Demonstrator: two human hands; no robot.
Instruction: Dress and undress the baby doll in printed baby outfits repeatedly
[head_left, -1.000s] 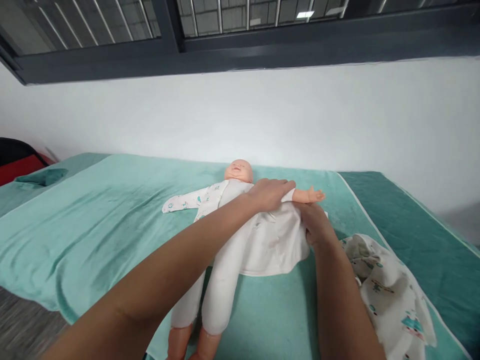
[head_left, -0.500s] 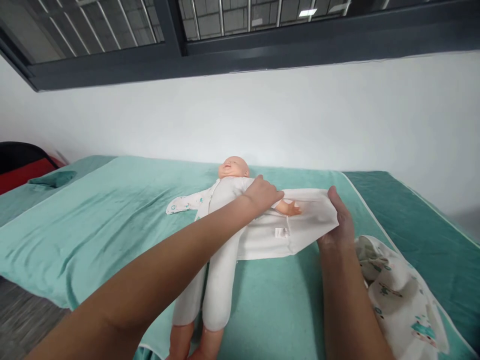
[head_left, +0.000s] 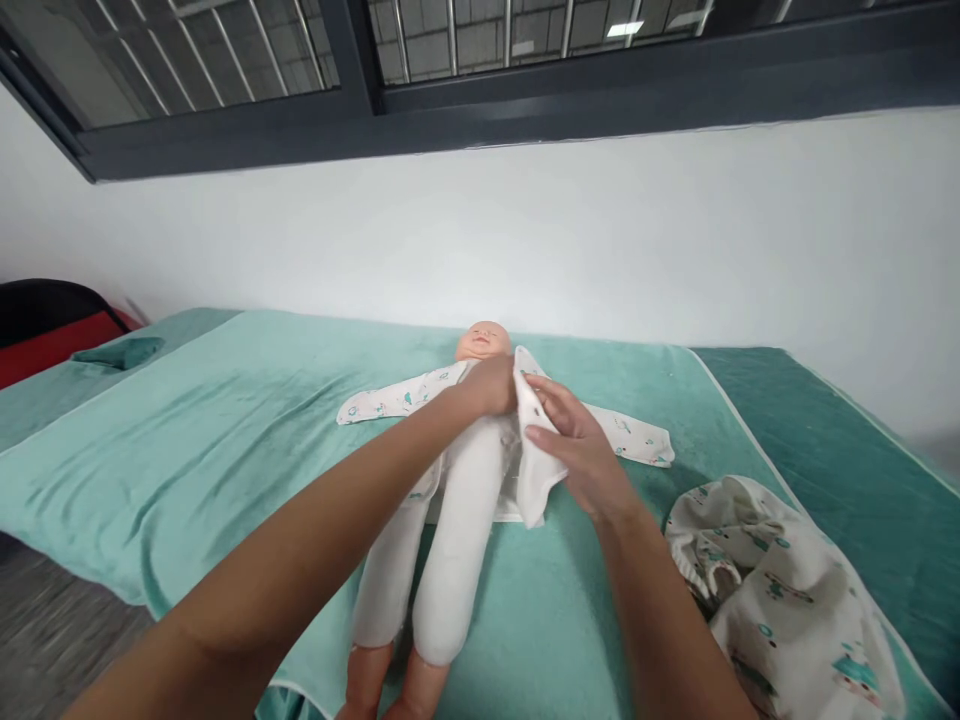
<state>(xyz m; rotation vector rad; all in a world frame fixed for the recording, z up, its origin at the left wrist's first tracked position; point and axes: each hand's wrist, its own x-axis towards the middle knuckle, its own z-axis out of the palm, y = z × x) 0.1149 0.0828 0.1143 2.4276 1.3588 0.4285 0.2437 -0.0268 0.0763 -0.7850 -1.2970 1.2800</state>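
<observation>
A baby doll (head_left: 482, 340) lies face up on the bed, its head toward the wall and its white-clad legs toward me. Around its upper body is a white printed baby shirt (head_left: 634, 437), with both sleeves spread out sideways. My right hand (head_left: 574, 440) pinches the shirt's raised front panel between thumb and fingers, plain inner side showing. Over the doll's chest, my left hand (head_left: 491, 385) is closed at the upper edge of that same panel; its fingertips are hidden behind the cloth. My left forearm crosses above the doll's torso.
A crumpled printed baby garment (head_left: 787, 590) lies at the right. Light green cloth (head_left: 225, 430) covers the bed, with darker green (head_left: 847, 450) beyond its right edge. A white wall (head_left: 480, 240) and a dark window frame (head_left: 600, 90) stand behind. A red and black object (head_left: 60, 325) is far left.
My right hand has moved left, from the outstretched panel to near the doll's chest, folding the panel up. The right sleeve now lies in view and the doll's bare hand no longer shows.
</observation>
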